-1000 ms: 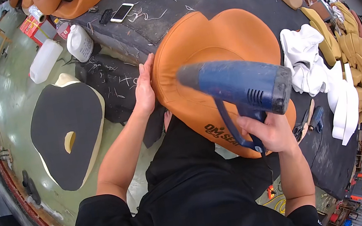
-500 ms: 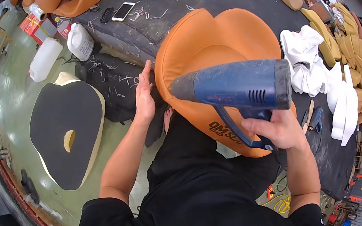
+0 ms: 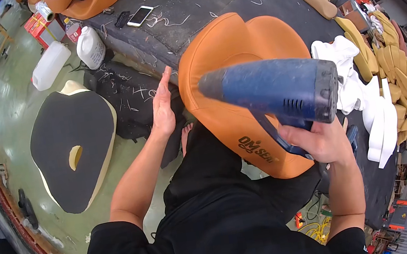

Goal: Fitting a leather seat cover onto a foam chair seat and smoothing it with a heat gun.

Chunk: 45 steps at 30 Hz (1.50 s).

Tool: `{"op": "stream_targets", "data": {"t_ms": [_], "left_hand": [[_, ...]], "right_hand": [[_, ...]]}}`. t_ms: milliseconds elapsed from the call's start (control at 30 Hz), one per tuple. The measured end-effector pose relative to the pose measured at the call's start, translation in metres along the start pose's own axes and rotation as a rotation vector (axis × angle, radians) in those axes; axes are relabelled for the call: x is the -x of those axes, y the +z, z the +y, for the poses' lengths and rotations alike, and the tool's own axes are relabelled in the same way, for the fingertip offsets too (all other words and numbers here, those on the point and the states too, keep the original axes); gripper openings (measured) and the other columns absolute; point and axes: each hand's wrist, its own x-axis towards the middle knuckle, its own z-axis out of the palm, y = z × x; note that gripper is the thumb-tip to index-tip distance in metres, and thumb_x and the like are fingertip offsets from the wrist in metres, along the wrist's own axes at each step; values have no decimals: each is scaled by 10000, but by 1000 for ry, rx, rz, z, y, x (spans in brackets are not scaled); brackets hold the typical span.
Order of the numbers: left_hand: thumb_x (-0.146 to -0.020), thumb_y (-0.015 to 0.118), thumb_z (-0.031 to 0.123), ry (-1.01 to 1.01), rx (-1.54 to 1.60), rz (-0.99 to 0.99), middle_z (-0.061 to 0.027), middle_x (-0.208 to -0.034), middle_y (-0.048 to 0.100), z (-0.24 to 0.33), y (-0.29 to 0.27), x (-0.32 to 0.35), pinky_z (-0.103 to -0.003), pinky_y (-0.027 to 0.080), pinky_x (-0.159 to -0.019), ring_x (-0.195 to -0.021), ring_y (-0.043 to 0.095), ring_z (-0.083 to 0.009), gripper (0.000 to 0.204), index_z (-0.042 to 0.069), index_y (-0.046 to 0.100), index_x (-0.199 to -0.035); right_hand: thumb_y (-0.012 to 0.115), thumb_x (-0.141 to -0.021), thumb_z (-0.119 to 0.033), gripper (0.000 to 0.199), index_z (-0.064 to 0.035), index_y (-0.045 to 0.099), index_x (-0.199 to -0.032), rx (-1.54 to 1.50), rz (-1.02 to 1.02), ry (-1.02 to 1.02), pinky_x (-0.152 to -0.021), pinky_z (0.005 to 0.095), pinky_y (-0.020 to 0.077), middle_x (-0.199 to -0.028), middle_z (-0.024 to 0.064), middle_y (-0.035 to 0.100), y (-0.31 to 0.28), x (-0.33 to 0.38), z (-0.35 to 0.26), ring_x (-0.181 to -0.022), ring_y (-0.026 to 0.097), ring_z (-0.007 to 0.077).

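My right hand grips the blue plastic heat gun; left hand, fingers flat, braces the orange vinyl seat cover on the bench. Risk: lingering heat could scorch vinyl or my left fingers.

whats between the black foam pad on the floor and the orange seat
In the head view, the left hand and forearm, beside a dark mat, lie between the black foam pad and orange seat.
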Motion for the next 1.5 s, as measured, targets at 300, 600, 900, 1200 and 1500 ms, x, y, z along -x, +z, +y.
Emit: {"op": "stream_targets", "data": {"t_ms": [300,600,900,1200,1500], "left_hand": [[-1064,202,713,42,-9,5,-78,-1744,229,17,4,-3,-568,114,-1265,-1622,119,-281,840,135,284,-1667],[-1069,207,703,75,-37,-11,-48,-1747,227,29,8,-8,-577,124,-1257,-1621,124,-284,821,151,278,-1671],[-1059,239,721,104,-51,-18,-61,-1741,242,27,9,-6,-586,117,-1253,-1618,139,-272,847,132,286,-1667],[-1067,252,700,156,-82,-18,-83,-1732,265,31,12,-6,-585,153,-1250,-1611,170,-286,842,106,289,-1662],[-1072,265,658,207,-203,-19,-97,-1734,247,39,26,-1,-567,144,-1256,-1613,162,-290,819,91,272,-1662]], "right_hand": [[780,-897,-63,433,14,648,-1302,-63,40,-28,-962,346,521,-1193,82,720,-6,-11,-17,-1076,666,176],[748,-903,-21,405,18,652,-1294,-48,30,-31,-948,340,518,-1191,78,715,-8,-3,-27,-1073,654,175],[717,-884,9,339,38,609,-1204,-162,98,163,-683,296,538,-946,72,661,0,19,-5,-739,666,161],[727,-862,-5,417,49,576,-1246,-350,140,178,-659,301,540,-925,90,649,8,25,15,-711,657,172],[734,-852,18,472,56,566,-1292,-318,149,157,-641,306,540,-943,91,661,0,20,16,-719,662,173]]}}
